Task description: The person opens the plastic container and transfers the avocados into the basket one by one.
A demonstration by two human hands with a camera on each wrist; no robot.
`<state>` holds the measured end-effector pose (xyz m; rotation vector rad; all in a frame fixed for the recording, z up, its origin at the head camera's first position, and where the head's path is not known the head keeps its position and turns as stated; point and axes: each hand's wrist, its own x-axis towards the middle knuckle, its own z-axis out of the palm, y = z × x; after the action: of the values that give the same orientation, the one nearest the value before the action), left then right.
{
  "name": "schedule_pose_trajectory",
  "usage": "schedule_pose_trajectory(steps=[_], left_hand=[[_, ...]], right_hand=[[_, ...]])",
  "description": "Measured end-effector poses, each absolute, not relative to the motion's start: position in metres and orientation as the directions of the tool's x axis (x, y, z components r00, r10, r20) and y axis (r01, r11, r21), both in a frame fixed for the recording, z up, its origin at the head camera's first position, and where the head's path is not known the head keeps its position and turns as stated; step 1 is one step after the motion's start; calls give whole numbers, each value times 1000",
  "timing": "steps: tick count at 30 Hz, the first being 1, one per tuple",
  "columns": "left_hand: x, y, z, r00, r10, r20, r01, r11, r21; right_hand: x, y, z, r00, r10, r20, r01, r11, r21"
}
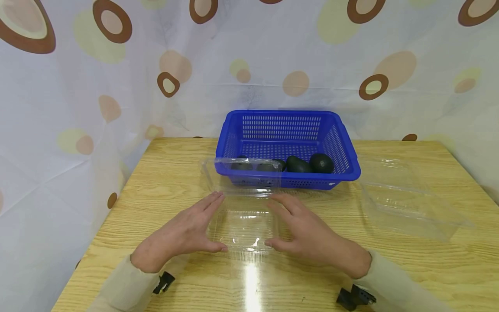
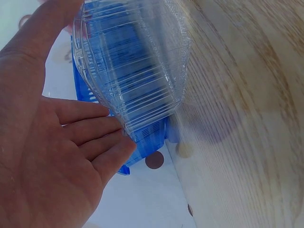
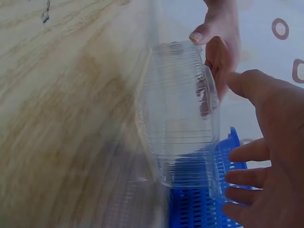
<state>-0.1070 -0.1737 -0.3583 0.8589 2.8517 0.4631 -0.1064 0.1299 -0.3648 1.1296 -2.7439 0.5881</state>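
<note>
A clear plastic clamshell container (image 1: pixel 245 232) stands on the table between the hands, its lid (image 1: pixel 243 177) raised at the back. My left hand (image 1: pixel 185 229) is at its left side, fingers extended; in the left wrist view the fingertips (image 2: pixel 124 142) meet the container's rim. On the opposite side is my right hand (image 1: pixel 309 229), fingers spread and slightly bent, close to the container wall. The right wrist view shows a small gap between most of those fingers (image 3: pixel 249 178) and the plastic. Neither hand grips anything.
Behind the container sits a blue slotted basket (image 1: pixel 288 113) with several dark green avocados (image 1: pixel 322 163) in it, some seen through the lid. Another open clear container (image 1: pixel 409 208) lies to the right on the wooden table (image 1: pixel 167 173). A patterned curtain (image 1: pixel 273 52) hangs behind.
</note>
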Motion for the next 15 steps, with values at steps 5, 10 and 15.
schedule_pose_trajectory(steps=[5, 10, 15], left_hand=[[-108, -173, -360, -828, 559, -26, 521, 788, 328], [-107, -172, -359, -831, 555, -30, 516, 791, 329], [-107, -174, -359, -838, 545, -41, 504, 800, 324]], right_hand=[[-105, 126, -370, -736, -664, 137, -662, 660, -355], [-107, 125, -373, -742, -666, 71, -637, 669, -382], [-108, 122, -372, -742, -670, 24, -623, 677, -392]])
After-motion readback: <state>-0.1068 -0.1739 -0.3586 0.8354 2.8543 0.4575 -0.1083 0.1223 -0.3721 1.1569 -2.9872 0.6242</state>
